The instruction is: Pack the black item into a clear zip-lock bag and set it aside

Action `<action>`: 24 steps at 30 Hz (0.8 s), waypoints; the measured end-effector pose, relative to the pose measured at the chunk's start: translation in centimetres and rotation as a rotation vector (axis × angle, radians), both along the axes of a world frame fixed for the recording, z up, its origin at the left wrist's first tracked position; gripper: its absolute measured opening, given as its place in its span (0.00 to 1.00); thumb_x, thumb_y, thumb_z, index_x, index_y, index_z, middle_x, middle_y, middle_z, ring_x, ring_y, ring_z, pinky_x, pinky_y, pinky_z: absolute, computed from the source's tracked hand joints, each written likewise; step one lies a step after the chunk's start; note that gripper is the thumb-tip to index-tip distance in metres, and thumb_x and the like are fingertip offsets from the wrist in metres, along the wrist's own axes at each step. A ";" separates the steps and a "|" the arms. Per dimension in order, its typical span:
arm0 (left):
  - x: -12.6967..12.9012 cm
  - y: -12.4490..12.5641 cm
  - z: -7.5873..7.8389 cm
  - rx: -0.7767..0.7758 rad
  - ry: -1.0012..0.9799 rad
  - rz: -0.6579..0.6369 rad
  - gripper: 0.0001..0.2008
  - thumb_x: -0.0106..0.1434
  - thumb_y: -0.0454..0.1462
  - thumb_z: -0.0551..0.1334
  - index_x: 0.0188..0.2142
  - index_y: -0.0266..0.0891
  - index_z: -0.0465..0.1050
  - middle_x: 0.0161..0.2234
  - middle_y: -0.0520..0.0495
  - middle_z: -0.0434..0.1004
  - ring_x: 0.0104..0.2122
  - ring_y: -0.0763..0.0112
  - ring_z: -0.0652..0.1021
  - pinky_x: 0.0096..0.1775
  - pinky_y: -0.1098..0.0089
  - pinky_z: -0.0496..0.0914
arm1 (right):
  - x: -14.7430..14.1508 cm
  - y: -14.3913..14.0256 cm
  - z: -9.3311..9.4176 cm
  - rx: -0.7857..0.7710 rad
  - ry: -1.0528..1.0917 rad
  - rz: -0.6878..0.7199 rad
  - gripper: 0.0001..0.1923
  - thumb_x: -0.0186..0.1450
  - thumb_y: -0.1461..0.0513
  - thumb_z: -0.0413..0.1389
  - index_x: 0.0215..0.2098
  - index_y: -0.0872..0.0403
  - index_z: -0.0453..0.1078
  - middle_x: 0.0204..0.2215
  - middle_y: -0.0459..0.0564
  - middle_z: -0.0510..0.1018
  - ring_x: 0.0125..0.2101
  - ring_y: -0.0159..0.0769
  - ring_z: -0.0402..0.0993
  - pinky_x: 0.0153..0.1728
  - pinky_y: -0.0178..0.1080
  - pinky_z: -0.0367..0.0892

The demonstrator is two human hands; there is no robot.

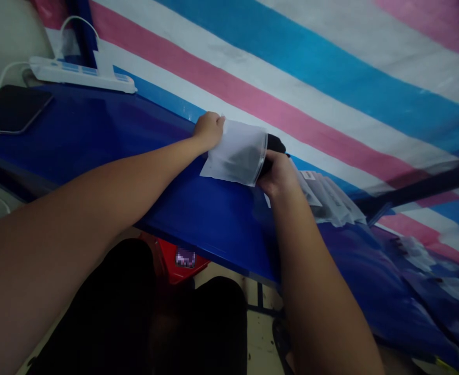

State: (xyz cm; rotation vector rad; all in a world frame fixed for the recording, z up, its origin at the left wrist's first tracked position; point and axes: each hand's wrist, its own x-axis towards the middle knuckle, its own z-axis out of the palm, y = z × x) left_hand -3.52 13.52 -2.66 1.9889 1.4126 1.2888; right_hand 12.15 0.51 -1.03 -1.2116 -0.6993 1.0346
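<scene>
Translucent bag (pixel 239 151), one, pale and frosted: located above the blue surface (pixel 214 219), between the two hands, its open edge toward the right hand; a dark shape shows through its lower part. Left hand (pixel 209 131), one: fingers pinched on the bag's upper left corner. Right hand (pixel 278 172), one: at the bag's open edge, fingers closed about a black item (pixel 275 142), their tips hidden from view; the black item shows above and beside the hand, and how far it sits within the bag cannot be told. Filled bags (pixel 334 200), several, translucent, overlapping in a row: on the surface, just beyond the right wrist, a small white label on one. Power strip (pixel 81 74), white, with cables: at the left rear of the surface. Flat device (pixel 13 108), dark, tablet-like: near the power strip, at the far left. Striped sheet (pixel 292 67), pink, white and blue: behind the surface. Further pale packets (pixel 417 253), blurred: at far right. Red stool (pixel 170 265): below the front edge, between the knees, a small blurred-out rectangular object (pixel 185 257) resting on it.
</scene>
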 end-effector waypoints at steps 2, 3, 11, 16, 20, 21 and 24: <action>-0.5 0.4 0.0 0.010 0.043 0.018 0.19 0.75 0.42 0.51 0.29 0.41 0.70 0.36 0.41 0.78 0.42 0.61 0.76 0.45 0.63 0.64 | 0.4 0.1 0.1 0.015 0.026 -0.057 0.09 0.55 0.64 0.59 0.36 0.54 0.71 0.30 0.50 0.77 0.33 0.40 0.77 0.33 0.43 0.80; -0.8 0.5 0.0 0.008 0.072 0.022 0.20 0.76 0.43 0.51 0.30 0.40 0.72 0.38 0.41 0.79 0.43 0.61 0.76 0.45 0.63 0.64 | 0.8 0.1 0.3 0.033 0.044 -0.094 0.10 0.56 0.64 0.58 0.37 0.54 0.71 0.31 0.49 0.77 0.33 0.39 0.78 0.33 0.43 0.80; -3.2 0.9 -0.4 -0.132 0.389 -0.001 0.28 0.74 0.57 0.53 0.49 0.36 0.76 0.49 0.40 0.79 0.50 0.60 0.73 0.51 0.61 0.65 | 2.8 -0.6 1.3 0.166 0.144 -0.353 0.10 0.59 0.57 0.54 0.37 0.51 0.69 0.34 0.47 0.76 0.31 0.34 0.76 0.30 0.37 0.78; -2.4 0.1 -0.4 -0.052 0.426 -0.011 0.31 0.70 0.54 0.58 0.63 0.35 0.67 0.63 0.33 0.70 0.62 0.47 0.69 0.59 0.55 0.66 | 1.7 -0.4 0.3 0.045 0.129 -0.120 0.14 0.56 0.56 0.56 0.39 0.53 0.71 0.31 0.49 0.77 0.30 0.37 0.75 0.28 0.38 0.76; -0.7 -1.5 -1.1 0.027 0.571 -0.262 0.30 0.73 0.49 0.51 0.65 0.32 0.66 0.68 0.33 0.64 0.68 0.52 0.64 0.67 0.60 0.59 | 0.3 -0.2 -0.6 -0.054 0.064 0.107 0.19 0.53 0.54 0.59 0.41 0.53 0.71 0.31 0.52 0.77 0.33 0.42 0.76 0.31 0.42 0.77; -0.4 -1.8 -1.4 0.001 0.628 -0.337 0.30 0.73 0.49 0.50 0.65 0.31 0.66 0.68 0.33 0.64 0.68 0.53 0.64 0.67 0.60 0.59 | 0.2 -0.2 -0.7 -0.064 0.047 0.137 0.19 0.52 0.54 0.59 0.41 0.53 0.71 0.31 0.52 0.77 0.34 0.43 0.76 0.32 0.43 0.77; 0.0 -2.2 -2.0 -0.029 0.695 -0.415 0.30 0.74 0.49 0.47 0.63 0.32 0.69 0.65 0.33 0.68 0.65 0.54 0.69 0.64 0.61 0.62 | 0.2 -0.2 -0.6 -0.059 -0.003 0.141 0.21 0.51 0.53 0.59 0.41 0.53 0.70 0.30 0.53 0.76 0.35 0.45 0.76 0.35 0.46 0.77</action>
